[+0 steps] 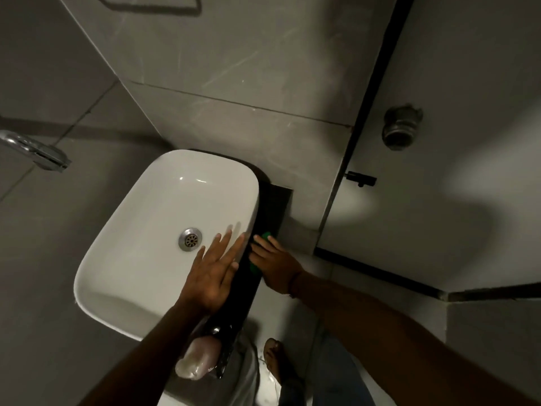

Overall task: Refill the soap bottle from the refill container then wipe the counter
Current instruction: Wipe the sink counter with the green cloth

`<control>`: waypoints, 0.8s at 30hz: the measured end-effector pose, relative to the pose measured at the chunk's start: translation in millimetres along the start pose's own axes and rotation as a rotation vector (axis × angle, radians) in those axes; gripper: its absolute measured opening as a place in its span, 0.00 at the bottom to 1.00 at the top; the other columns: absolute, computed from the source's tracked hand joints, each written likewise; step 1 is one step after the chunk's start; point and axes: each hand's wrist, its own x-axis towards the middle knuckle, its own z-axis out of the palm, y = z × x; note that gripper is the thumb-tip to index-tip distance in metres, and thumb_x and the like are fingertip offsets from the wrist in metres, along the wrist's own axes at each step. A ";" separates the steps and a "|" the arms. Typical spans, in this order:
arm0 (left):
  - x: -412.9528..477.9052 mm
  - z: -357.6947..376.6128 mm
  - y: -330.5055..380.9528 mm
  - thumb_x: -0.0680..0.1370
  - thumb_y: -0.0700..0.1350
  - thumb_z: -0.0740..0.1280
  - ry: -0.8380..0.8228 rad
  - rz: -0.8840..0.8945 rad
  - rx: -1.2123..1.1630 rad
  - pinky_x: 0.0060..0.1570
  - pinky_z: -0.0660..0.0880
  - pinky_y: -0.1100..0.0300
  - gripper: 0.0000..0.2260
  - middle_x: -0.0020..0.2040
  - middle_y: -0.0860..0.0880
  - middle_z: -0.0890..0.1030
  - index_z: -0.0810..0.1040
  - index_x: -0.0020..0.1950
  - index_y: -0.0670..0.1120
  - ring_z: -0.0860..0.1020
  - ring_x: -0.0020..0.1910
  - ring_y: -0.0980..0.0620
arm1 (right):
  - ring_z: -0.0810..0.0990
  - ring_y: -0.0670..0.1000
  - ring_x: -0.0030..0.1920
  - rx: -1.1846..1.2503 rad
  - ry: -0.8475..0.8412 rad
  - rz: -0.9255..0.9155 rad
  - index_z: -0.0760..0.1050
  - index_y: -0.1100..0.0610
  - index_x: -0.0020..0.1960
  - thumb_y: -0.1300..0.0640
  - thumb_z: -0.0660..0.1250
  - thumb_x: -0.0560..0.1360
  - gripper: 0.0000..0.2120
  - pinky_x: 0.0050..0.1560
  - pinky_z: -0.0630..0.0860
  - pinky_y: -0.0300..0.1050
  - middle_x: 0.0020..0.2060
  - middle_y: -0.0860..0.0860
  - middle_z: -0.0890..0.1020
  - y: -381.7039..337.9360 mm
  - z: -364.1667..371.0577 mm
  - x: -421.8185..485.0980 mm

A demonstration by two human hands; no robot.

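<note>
My right hand (273, 266) presses a green cloth (265, 236) flat on the narrow black counter (276, 203) just right of the white sink (146, 230). Only small bits of the cloth show under the palm and fingers. My left hand (215, 272) rests open with fingers spread on the sink's right rim, holding nothing. Near the counter's front end stands a pale translucent bottle (197, 358), partly hidden by my left forearm. I cannot tell whether it is the soap bottle or the refill container.
A chrome tap (35, 150) sticks out from the wall at the left. A door with a round knob (401, 127) and a black latch (360, 178) is on the right. A bare foot (273, 358) stands on the floor below the counter.
</note>
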 end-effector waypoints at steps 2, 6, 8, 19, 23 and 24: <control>-0.1 1.3 -1.5 0.86 0.56 0.47 0.006 0.005 -0.015 0.81 0.58 0.37 0.27 0.88 0.51 0.54 0.55 0.87 0.56 0.52 0.87 0.46 | 0.52 0.61 0.82 -0.011 0.013 -0.018 0.66 0.59 0.77 0.62 0.59 0.76 0.29 0.81 0.43 0.60 0.78 0.56 0.65 -21.9 10.7 -3.5; 1.5 3.1 -2.0 0.88 0.54 0.49 0.002 -0.005 -0.029 0.82 0.58 0.35 0.26 0.88 0.51 0.54 0.55 0.87 0.56 0.51 0.87 0.45 | 0.51 0.59 0.82 -0.035 -0.048 -0.202 0.63 0.54 0.79 0.61 0.65 0.78 0.31 0.81 0.39 0.57 0.80 0.53 0.62 -37.7 33.5 -39.1; 0.2 3.2 -0.8 0.88 0.53 0.50 0.002 -0.008 -0.037 0.82 0.57 0.36 0.26 0.88 0.51 0.54 0.55 0.87 0.56 0.51 0.88 0.46 | 0.51 0.59 0.82 -0.023 -0.040 -0.222 0.60 0.53 0.81 0.64 0.66 0.77 0.34 0.81 0.42 0.57 0.81 0.53 0.61 -27.9 34.1 -52.0; -2.5 -0.2 3.7 0.87 0.54 0.49 -0.003 -0.031 -0.049 0.83 0.54 0.37 0.27 0.88 0.50 0.53 0.54 0.87 0.57 0.50 0.88 0.46 | 0.64 0.62 0.78 -0.070 -0.057 -0.351 0.71 0.56 0.75 0.60 0.65 0.72 0.30 0.78 0.51 0.62 0.74 0.57 0.72 -72.2 44.6 -51.0; -2.4 -1.0 4.6 0.87 0.53 0.49 0.001 -0.029 -0.046 0.83 0.54 0.39 0.27 0.89 0.50 0.53 0.54 0.88 0.56 0.51 0.88 0.46 | 0.63 0.59 0.79 -0.127 -0.062 -0.344 0.68 0.52 0.77 0.60 0.71 0.72 0.34 0.79 0.57 0.60 0.76 0.52 0.70 -42.6 40.4 -69.5; -2.6 -0.9 4.8 0.87 0.53 0.49 0.002 -0.030 -0.047 0.83 0.54 0.39 0.27 0.88 0.50 0.54 0.54 0.88 0.56 0.51 0.88 0.46 | 0.63 0.59 0.79 -0.109 -0.067 -0.308 0.68 0.52 0.77 0.60 0.71 0.72 0.34 0.79 0.57 0.60 0.76 0.52 0.70 -38.2 35.8 -67.1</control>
